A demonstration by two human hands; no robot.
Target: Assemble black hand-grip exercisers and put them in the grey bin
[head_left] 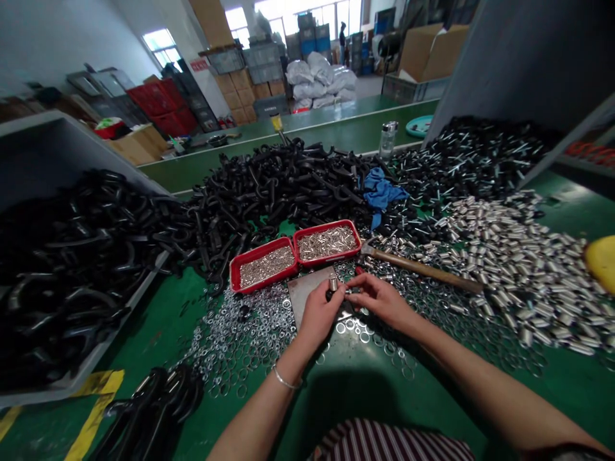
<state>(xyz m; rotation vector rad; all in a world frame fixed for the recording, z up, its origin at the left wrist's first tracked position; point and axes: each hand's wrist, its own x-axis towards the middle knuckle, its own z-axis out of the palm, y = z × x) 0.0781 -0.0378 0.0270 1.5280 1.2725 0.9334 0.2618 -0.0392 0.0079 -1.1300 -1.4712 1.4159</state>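
My left hand is closed, thumb and fingers pinching a short, shiny ribbed metal cylinder with a dark part below it. Right beside it, my right hand has its fingertips pressed together at the cylinder's side; whatever small piece they hold is mostly hidden. Both hands are over a flat metal plate on the green table. Several loose metal rings lie just under my right hand. Behind the plate stand two red trays, the left tray and the right tray, filled with small metal pins.
A hammer lies to the right, beside a heap of silver cylinders. Black hook-shaped parts pile up behind the trays, near a blue cloth. Small nuts and rings spread left. A grey bin of black parts borders the left.
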